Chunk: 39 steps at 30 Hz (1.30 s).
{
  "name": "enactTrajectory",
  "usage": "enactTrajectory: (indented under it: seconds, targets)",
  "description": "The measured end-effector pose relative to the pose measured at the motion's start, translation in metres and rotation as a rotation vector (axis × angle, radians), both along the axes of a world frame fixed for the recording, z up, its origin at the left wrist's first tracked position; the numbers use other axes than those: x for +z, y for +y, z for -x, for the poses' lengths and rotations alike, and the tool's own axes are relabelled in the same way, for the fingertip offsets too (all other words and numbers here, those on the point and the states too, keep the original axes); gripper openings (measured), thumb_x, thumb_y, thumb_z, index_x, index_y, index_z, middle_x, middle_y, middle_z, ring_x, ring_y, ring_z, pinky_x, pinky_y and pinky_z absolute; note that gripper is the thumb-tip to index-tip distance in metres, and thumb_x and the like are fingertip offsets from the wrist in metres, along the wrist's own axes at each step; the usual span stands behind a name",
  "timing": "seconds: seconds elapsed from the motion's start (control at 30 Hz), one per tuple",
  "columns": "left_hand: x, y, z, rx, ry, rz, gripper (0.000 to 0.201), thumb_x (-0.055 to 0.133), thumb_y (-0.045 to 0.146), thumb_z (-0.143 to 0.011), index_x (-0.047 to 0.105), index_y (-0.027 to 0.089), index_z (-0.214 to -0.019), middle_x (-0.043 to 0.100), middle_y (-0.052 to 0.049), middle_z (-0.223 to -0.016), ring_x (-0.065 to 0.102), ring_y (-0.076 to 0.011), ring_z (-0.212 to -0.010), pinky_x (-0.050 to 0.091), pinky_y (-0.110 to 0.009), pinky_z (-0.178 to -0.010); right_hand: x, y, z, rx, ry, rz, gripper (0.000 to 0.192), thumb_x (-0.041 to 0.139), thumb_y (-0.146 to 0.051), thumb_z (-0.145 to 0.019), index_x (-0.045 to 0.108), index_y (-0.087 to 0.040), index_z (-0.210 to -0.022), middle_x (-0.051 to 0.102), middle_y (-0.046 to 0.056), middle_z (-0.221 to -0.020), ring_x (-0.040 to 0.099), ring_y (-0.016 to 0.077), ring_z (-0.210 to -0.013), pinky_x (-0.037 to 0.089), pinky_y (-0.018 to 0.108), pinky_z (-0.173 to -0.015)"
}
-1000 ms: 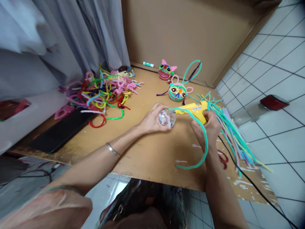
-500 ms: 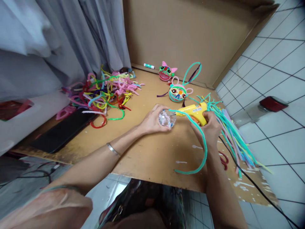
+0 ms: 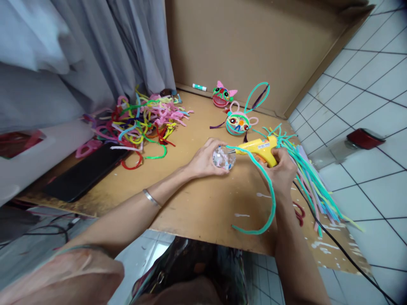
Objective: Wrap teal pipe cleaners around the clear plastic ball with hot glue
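My left hand (image 3: 205,160) is closed round a clear plastic ball (image 3: 223,158) with small pale and blue bits inside. A turquoise pipe cleaner (image 3: 272,199) has one end at the top of the ball; the rest curves down in front of my right wrist. My right hand (image 3: 282,169) grips a yellow hot glue gun (image 3: 257,146), its metal nozzle pointing left at the ball's upper right side. Whether the nozzle touches the ball I cannot tell. The gun's black cord (image 3: 337,239) runs off to the lower right.
Decorated animal-face balls (image 3: 238,123) sit behind my hands, near a glue stick (image 3: 199,87). Tangled pipe cleaners (image 3: 146,118) and a black flat case (image 3: 85,173) lie left. Straight pipe cleaners (image 3: 313,182) and red-handled scissors (image 3: 299,213) lie right. A cardboard panel (image 3: 232,51) stands behind.
Hardly anything differs. Both hands keep their holds on the ball and the glue gun, and the view shifts very slightly.
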State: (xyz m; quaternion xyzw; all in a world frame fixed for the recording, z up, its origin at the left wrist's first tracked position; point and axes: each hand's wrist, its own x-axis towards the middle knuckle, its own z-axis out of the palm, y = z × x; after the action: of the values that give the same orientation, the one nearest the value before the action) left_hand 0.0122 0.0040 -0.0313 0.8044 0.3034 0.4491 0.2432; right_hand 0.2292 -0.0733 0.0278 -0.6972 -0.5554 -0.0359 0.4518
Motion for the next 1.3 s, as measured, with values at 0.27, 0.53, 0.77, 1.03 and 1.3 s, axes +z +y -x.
enactTrajectory:
  seconds: [0.27, 0.53, 0.77, 1.03, 1.3]
  targets:
    - [0.001, -0.001, 0.000, 0.001, 0.001, -0.011, 0.075, 0.084, 0.037, -0.055, 0.054, 0.021, -0.122, 0.058, -0.011, -0.120, 0.058, -0.0281, -0.115, 0.050, -0.045, -0.101, 0.002, 0.000, 0.001, -0.014, -0.031, -0.029, 0.033, 0.061, -0.050, -0.063, 0.051, -0.023, -0.081, 0.055, -0.001, -0.068, 0.054, 0.0185, -0.065, 0.046, 0.033, -0.066]
    - [0.002, -0.002, 0.000, -0.006, 0.003, -0.004, 0.074, 0.084, 0.038, -0.055, 0.054, 0.024, -0.121, 0.058, -0.010, -0.120, 0.058, -0.0285, -0.116, 0.048, -0.046, -0.102, -0.006, 0.002, 0.000, -0.036, -0.061, -0.046, 0.032, 0.058, -0.048, -0.065, 0.055, -0.023, -0.084, 0.055, -0.001, -0.068, 0.053, 0.0185, -0.064, 0.045, 0.033, -0.065]
    - [0.003, -0.002, 0.000, 0.005, 0.018, 0.019, 0.075, 0.084, 0.035, -0.054, 0.054, 0.025, -0.122, 0.058, -0.008, -0.120, 0.059, -0.0286, -0.115, 0.048, -0.046, -0.101, -0.002, -0.001, 0.000, -0.022, -0.067, -0.005, 0.033, 0.061, -0.048, -0.063, 0.056, -0.023, -0.083, 0.058, -0.001, -0.069, 0.055, 0.0198, -0.065, 0.045, 0.033, -0.064]
    - [0.001, 0.000, 0.000, 0.001, 0.013, 0.001, 0.075, 0.084, 0.039, -0.054, 0.054, 0.023, -0.121, 0.058, -0.010, -0.120, 0.059, -0.0287, -0.114, 0.049, -0.045, -0.101, -0.004, 0.000, 0.000, -0.061, -0.083, -0.034, 0.033, 0.058, -0.050, -0.066, 0.056, -0.023, -0.085, 0.056, 0.000, -0.069, 0.055, 0.0202, -0.066, 0.045, 0.033, -0.066]
    - [-0.001, 0.000, 0.000, 0.000, 0.009, 0.008, 0.076, 0.085, 0.038, -0.054, 0.054, 0.025, -0.122, 0.057, -0.009, -0.121, 0.059, -0.0284, -0.115, 0.049, -0.047, -0.102, -0.010, 0.004, -0.006, -0.084, -0.087, -0.033, 0.037, 0.061, -0.054, -0.064, 0.057, -0.023, -0.084, 0.058, 0.000, -0.070, 0.054, 0.0200, -0.064, 0.043, 0.033, -0.064]
